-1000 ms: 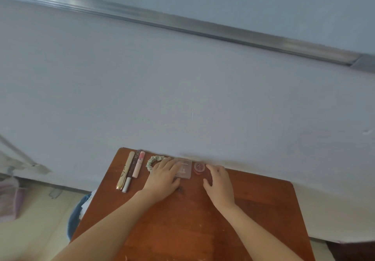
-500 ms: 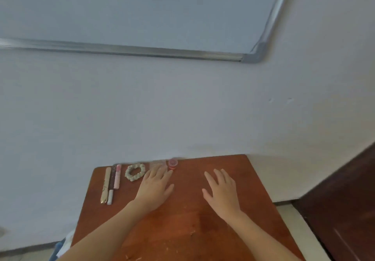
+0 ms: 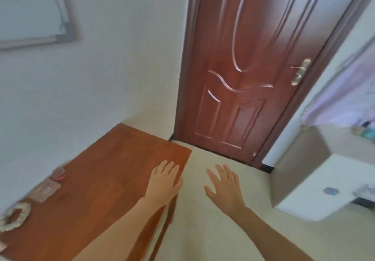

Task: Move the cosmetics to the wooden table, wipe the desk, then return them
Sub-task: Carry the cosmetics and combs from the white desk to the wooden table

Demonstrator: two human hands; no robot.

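Field notes, head view, much of it blurred.

Wooden worktop [image 3: 105,179]: reddish-brown, set against the white wall [image 3: 101,68]. We take it as our landmark.

Hands: both are bare, palms down, fingers straight and spread wide, holding nothing.
- The left hand [image 3: 165,181] lies over the worktop's outer edge, close to its far corner. We cannot tell whether it rests on the wood or floats just above it.
- The right hand [image 3: 224,189] is off the worktop, just beyond that same outer edge, with the pale floor [image 3: 203,230] under it.

The task's things sit in a row along the worktop's wall-side edge, well apart from both hands:
- A small red pot [image 3: 58,174] is farthest along.
- A flat clear case [image 3: 45,190] lies just beside the pot on the near side.
- A pale scrunchie [image 3: 25,210] lies near the case, closer to us.
- A pink tip [image 3: 1,247] shows at the worktop's nearest corner, cut by the frame. We cannot tell what it belongs to.

We count 3 whole items plus that tip.

Surroundings:
- Past the worktop's far end stands a dark red door [image 3: 243,98] with a brass handle [image 3: 299,73].
- Above the worktop, a whiteboard [image 3: 26,7] hangs on the wall.
- Across the floor from the worktop's outer edge stands a white cabinet [image 3: 334,179]. The small things on it are too blurred to name.
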